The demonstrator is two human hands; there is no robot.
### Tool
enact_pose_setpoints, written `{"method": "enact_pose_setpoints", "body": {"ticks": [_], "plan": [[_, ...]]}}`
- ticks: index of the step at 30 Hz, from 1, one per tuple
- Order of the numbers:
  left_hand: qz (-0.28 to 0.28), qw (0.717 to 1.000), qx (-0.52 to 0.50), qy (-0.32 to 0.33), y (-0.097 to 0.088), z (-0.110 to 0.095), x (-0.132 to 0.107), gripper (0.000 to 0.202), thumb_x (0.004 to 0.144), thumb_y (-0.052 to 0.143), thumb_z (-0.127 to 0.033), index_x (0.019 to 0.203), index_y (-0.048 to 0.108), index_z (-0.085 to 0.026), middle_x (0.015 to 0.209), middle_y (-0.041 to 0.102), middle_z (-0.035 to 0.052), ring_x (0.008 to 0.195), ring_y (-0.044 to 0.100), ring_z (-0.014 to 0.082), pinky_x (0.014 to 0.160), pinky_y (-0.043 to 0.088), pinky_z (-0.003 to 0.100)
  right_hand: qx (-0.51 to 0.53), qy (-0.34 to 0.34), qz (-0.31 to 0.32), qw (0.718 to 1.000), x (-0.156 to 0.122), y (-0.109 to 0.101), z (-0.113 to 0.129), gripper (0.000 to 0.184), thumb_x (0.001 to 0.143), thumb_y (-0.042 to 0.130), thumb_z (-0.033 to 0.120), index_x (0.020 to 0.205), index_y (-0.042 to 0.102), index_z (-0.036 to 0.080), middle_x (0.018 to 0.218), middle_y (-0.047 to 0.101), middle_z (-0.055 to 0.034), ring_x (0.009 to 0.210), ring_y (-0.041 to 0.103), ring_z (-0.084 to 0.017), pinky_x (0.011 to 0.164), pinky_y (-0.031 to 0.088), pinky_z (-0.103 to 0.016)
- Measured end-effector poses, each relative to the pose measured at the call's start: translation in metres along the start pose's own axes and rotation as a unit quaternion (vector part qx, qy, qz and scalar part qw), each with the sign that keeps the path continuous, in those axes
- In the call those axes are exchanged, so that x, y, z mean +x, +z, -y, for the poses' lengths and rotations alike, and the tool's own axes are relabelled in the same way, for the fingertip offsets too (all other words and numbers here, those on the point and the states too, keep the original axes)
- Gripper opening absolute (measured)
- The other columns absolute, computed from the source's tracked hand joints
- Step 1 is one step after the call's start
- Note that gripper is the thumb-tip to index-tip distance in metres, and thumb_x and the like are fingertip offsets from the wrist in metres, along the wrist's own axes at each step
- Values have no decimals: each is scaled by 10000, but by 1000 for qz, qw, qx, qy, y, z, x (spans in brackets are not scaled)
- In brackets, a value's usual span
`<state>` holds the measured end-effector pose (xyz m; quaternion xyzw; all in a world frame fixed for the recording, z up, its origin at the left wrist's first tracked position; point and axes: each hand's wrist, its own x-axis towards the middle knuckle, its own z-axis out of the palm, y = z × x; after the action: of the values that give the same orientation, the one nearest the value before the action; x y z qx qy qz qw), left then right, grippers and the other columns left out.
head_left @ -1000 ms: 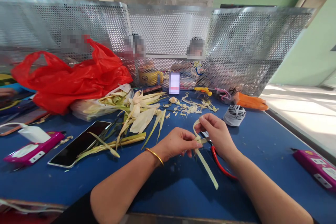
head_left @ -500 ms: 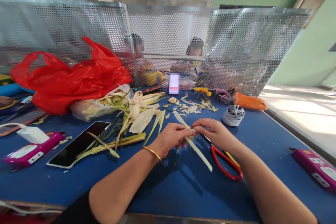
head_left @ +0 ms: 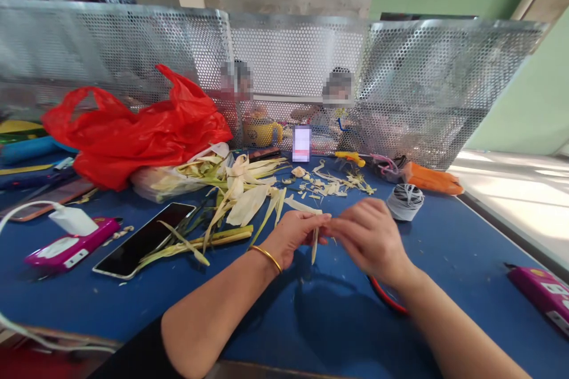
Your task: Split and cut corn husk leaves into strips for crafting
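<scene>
Corn-husk strip (head_left: pixel 303 205) was pinched btwn thumb & fingers of L hand (head_left: pixel 297 235), pale ends showing above & below it. R hand (head_left: pixel 374 243) had fingertips bunched tog. at L fingertips; couldn't tell if it gripped anything. Red handle (head_left: pixel 387 299) lay nr R wrist, string ball (head_left: pixel 405 202) beyond R hand on surface (head_left: pixel 267 323).

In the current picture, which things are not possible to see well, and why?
All in the head view:
Pale strip: its middle, hidden by the left hand.
Red-handled tool: all but part of a handle, hidden behind the right hand.
What the right hand grips: its fingers overlap and blur.
Rightmost power strip: cut off by the edge.
Upright phone: screen pixelated.
</scene>
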<state>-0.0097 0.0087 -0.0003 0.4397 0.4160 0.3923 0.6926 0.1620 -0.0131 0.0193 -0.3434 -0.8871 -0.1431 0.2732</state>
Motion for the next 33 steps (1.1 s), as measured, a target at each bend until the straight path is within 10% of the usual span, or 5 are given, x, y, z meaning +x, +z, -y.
{"method": "enact_pose_setpoints", "body": {"ticks": [4, 18, 22, 26, 33], "plan": [[2, 998, -63, -2, -5, 3, 5, 317, 602, 798, -387, 749, 712, -119, 680, 631, 16, 583, 526, 76, 527, 372, 180, -56, -105, 92, 989, 1, 16, 13, 203, 934, 437, 153, 1003, 625, 188, 838, 633, -55, 804, 527, -195, 789, 325, -363], [-45, 989, -141, -18, -4, -4, 3, 57, 772, 662, -107, 774, 718, -95, 739, 706, 74, 680, 646, 124, 646, 512, 200, 6, -156, 14, 988, -2, 15, 21, 226, 933, 401, 115, 948, 622, 162, 735, 635, -36, 743, 546, -175, 782, 377, -336], [-52, 989, -138, -11, -5, -8, 2, 47, 755, 668, -102, 770, 712, -96, 746, 702, 66, 650, 641, 121, 648, 520, 220, 12, 8, -65, 998, -1, 14, 8, 285, 929, 432, 190, 1186, 548, 152, 951, 674, -104, 866, 595, -218, 799, 409, -359], [-40, 989, -142, -20, -6, -12, 0, 110, 724, 663, -115, 820, 713, -95, 709, 673, 48, 582, 592, 98, 609, 504, 225, 89, 231, 3, 969, 1, 14, -2, 208, 918, 493, 363, 894, 628, 207, 819, 683, -40, 753, 605, -195, 684, 407, -300], [-8, 999, -34, 35, -4, -5, 4, 250, 648, 774, -311, 645, 618, -116, 534, 482, -45, 445, 373, 38, 419, 258, 182, 164, 258, 81, 949, -1, 21, 0, 290, 887, 513, 346, 642, 556, 197, 632, 578, 12, 591, 473, -123, 572, 306, -242]]}}
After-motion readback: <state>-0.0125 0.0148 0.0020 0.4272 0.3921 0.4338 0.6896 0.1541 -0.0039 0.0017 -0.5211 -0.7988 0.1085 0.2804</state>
